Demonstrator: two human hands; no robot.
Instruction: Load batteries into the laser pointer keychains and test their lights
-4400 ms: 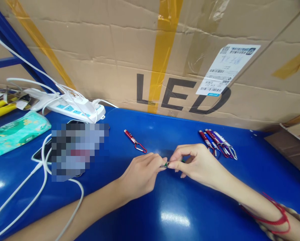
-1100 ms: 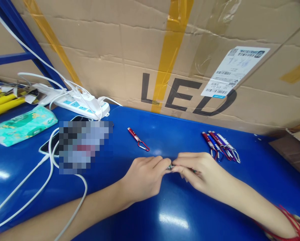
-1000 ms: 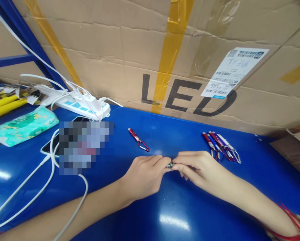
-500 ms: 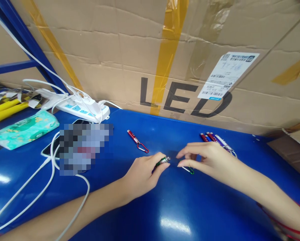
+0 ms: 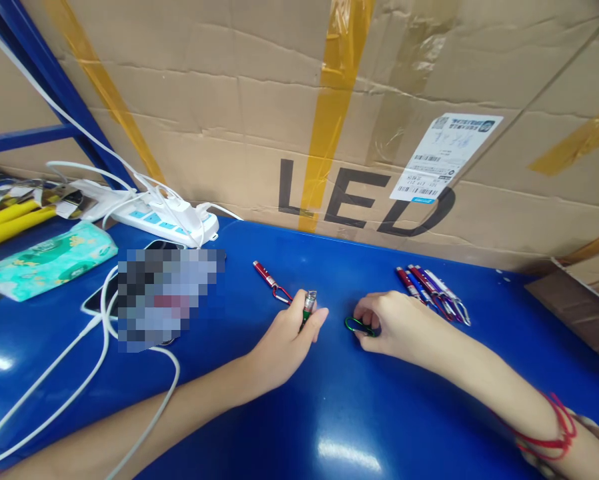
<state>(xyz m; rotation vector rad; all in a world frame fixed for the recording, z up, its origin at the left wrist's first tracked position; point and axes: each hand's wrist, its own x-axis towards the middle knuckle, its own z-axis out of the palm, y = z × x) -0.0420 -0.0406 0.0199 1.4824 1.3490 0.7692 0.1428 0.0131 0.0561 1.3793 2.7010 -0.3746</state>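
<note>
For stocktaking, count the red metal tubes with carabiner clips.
3: one red tube beyond the left hand; two red tubes beyond the right hand, a blue metal tube between them. Some may be hidden.

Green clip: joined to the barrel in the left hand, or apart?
Apart. The green clip is in the right hand, the barrel in the left hand, with blue tabletop visible between them.

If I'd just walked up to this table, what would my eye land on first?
Probably the big brown cardboard box lettered "LED" in black, at the back of the glossy blue table. In front, the person's left hand holds a small, shiny silver-and-green tube, and the right hand has a green loop-shaped clip. Just beyond the right hand lie slim red, blue and silver pen-shaped tubes with clips.
</note>
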